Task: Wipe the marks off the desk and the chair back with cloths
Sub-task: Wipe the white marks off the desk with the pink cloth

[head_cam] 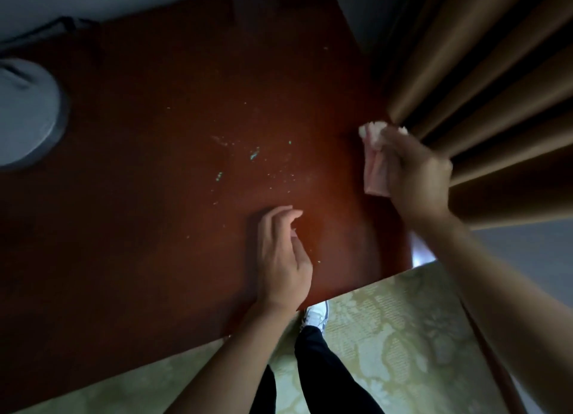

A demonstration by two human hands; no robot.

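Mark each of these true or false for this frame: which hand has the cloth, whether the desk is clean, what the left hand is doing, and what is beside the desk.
1. The right hand grips a pink cloth. True.
2. The desk is already free of marks. False: pale green marks still speckle its middle.
3. The left hand holds a second cloth. False: it rests on the desk with loosely curled fingers and holds nothing.
4. A brown curtain hangs by the desk's right edge. True.
5. The cloth lies over the marks. False: it is off to their right.
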